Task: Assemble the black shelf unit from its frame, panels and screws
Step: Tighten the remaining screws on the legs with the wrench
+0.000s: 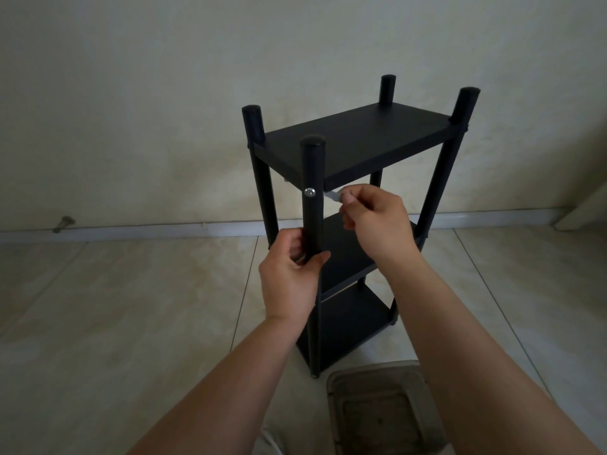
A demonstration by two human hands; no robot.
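While gripping the post (pixel 312 205), left hand (pixel 290 277); right hand (pixel 374 221) pinching a small metal tool (pixel 333 195).

tiled floor (pixel 131 307), shelf unit (pixel 354 139), floor drain (pixel 381 408)

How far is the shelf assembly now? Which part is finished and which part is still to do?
Nearly done, it seems. The shelf unit stands upright with three panels between four posts, and a silver screw sits in the near post. The left hand grips that post; the right hand pinches a small metal tool beside the screw. Probably left: tightening this screw. The other joints cannot be judged.
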